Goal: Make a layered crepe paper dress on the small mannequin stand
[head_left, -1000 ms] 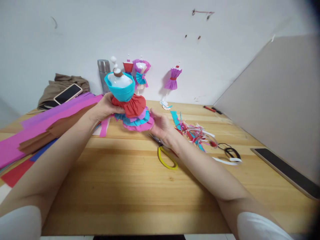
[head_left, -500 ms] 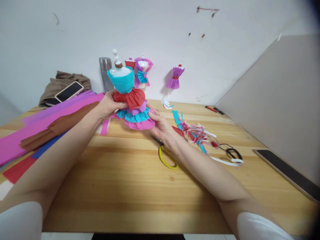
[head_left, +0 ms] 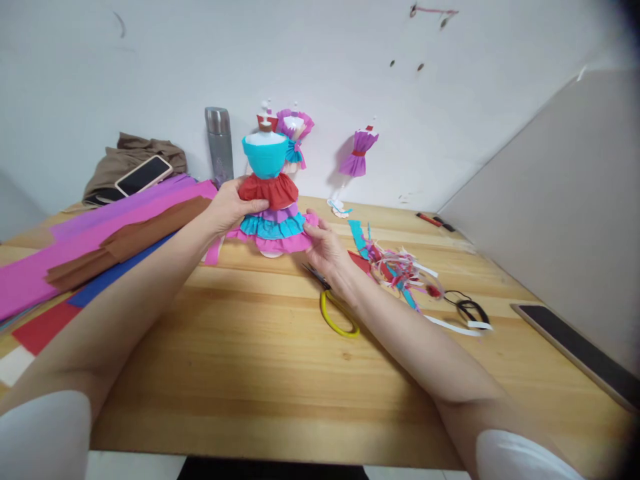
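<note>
A small white dress form wears a layered paper dress with a turquoise bodice and red, purple, turquoise and pink tiers. It stands upright, its round base just showing below the hem. My left hand grips the dress at the red tier, thumb across the front. At the lower right hem, my right hand pinches the pink tier between thumb and fingers. Yellow-handled scissors lie on the table beside my right wrist, their blades partly behind it.
Behind stand a grey flask and other dressed forms, one in a purple dress. Coloured paper sheets and a phone lie left. Paper scraps, a black cord and a dark tablet-like slab lie right.
The dress form has gone from tilted to upright and shifted right, its base now lower at the table. Both hands have kept their hold. The whole view has shifted slightly.
</note>
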Motion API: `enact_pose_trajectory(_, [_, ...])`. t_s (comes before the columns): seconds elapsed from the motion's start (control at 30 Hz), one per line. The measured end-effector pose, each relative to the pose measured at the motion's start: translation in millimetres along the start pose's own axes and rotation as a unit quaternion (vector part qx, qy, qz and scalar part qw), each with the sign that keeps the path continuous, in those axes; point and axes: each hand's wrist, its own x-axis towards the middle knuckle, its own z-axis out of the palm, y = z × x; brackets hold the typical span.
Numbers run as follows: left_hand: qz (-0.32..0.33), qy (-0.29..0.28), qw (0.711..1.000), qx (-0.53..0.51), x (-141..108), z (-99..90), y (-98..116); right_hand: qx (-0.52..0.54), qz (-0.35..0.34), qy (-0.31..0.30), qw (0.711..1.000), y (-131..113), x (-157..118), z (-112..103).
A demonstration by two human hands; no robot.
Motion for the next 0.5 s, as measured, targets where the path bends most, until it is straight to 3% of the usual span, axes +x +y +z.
enact_pose_trajectory(0.13, [-0.026,0.028,0.999,0.018,-3,2.6,-1,-0.106,-0.026,0.047,0.993,-3,1,-8])
enact_pose_trajectory(0.27, [-0.035,0.041,0.998,0.022,-5,5.9,-1,-0.237,-0.124,0.006,0.963,-8,1,-13])
enact_pose_trajectory(0.4, [-0.030,0.057,0.997,0.033,-7,10.2,5,-0.349,-0.189,0.009,0.918,-9,1,-13])
enact_pose_trajectory(0.5, [-0.032,0.089,0.994,0.051,-8,13.4,10,-0.406,-0.298,0.027,0.864,-9,-9,-11])
